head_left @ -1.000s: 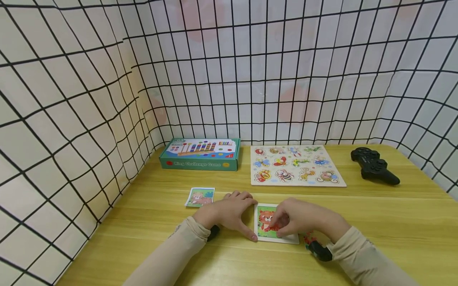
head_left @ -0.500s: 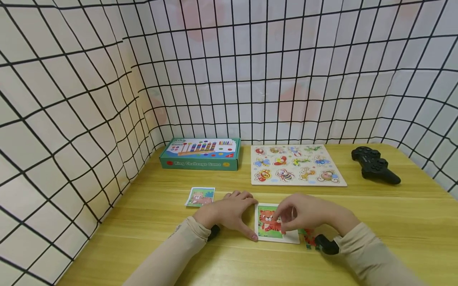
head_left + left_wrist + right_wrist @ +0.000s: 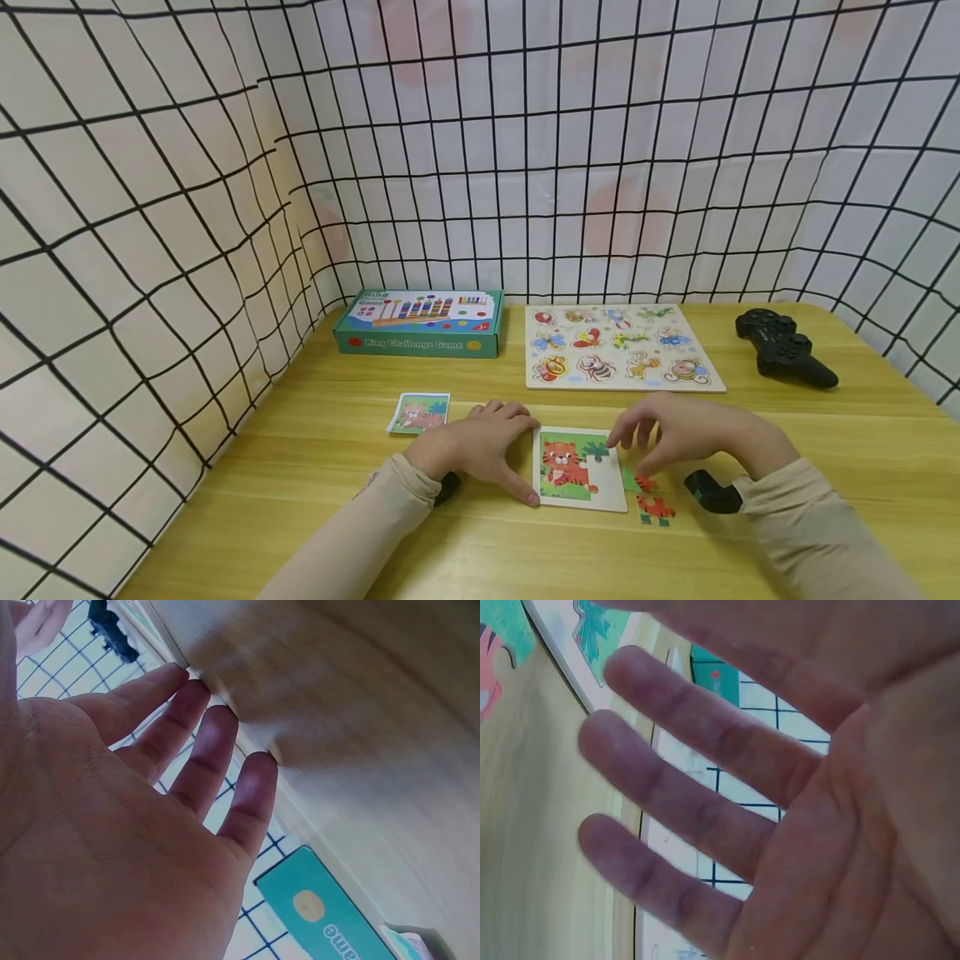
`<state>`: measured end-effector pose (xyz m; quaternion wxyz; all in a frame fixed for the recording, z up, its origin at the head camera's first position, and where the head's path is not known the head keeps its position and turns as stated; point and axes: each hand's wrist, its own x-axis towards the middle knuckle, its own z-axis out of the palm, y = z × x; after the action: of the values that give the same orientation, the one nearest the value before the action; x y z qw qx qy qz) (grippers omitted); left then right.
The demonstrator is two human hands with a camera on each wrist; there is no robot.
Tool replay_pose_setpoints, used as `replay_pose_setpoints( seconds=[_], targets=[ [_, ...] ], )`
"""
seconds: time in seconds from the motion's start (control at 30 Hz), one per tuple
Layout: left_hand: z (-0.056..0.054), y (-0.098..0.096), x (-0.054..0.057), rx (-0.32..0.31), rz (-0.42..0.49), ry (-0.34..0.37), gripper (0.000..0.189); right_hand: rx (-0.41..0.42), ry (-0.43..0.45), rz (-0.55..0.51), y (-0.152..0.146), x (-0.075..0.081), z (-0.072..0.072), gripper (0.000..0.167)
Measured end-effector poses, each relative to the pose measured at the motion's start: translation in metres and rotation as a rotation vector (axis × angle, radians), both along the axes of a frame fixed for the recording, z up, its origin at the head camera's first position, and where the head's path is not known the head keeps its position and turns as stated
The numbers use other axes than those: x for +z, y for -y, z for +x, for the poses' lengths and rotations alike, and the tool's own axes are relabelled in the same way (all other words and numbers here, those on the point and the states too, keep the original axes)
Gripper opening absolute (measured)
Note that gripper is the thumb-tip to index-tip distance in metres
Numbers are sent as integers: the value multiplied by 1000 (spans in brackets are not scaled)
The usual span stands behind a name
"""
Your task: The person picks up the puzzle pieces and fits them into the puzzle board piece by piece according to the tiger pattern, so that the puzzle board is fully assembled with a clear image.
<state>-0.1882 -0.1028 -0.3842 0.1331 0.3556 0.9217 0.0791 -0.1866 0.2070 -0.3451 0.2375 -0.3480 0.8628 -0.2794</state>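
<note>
A small jigsaw tray (image 3: 609, 490) with a white border lies before me, a red tiger picture (image 3: 562, 467) assembled on its left side. A green piece with dark leaves (image 3: 597, 451) sits at its upper right; the lower right shows bare white. My left hand (image 3: 480, 447) touches the tray's left edge, thumb at the near corner and fingers at the far one. My right hand (image 3: 693, 429) is over the tray's right edge, index finger and thumb apart, nothing between them. Beneath its thumb lie loose pieces: one green and red (image 3: 637, 481), another red-striped (image 3: 656, 507).
A tiger picture card (image 3: 422, 413) lies beyond my left wrist. Farther back are a green Ring Challenge Game box (image 3: 417, 343), a wooden insect puzzle board (image 3: 622, 346) and a black game controller (image 3: 783, 348). Grid-patterned cloth (image 3: 570, 167) walls the table's back and sides.
My right hand has drawn back rightward from over the tiger picture, its finger and thumb spreading. The leafy piece and loose pieces now show. My left hand stays at the tray's edge.
</note>
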Motion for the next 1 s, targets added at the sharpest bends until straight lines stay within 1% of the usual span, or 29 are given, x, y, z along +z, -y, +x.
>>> replay_pose_setpoints(
  seconds=[0.13,0.33,0.53,0.7,0.9,1.0],
  targets=[
    [0,0,0,1,1,-1,104,-20,43,32,-1,0,1,34],
    [0,0,-1,-3,-1,-2,103,-63,88,78,-3,-8,0,36],
    [0,0,-1,-9,-2,-6,103,-84,113,68,-4,-14,0,39],
    [0,0,0,-6,-3,-5,104,-90,111,58,-3,-17,-2,36],
    [0,1,0,-5,0,-3,103,-85,78,55,-3,-21,-4,34],
    [0,0,0,-2,3,1,103,-86,77,63,-2,-21,-3,31]
  ],
)
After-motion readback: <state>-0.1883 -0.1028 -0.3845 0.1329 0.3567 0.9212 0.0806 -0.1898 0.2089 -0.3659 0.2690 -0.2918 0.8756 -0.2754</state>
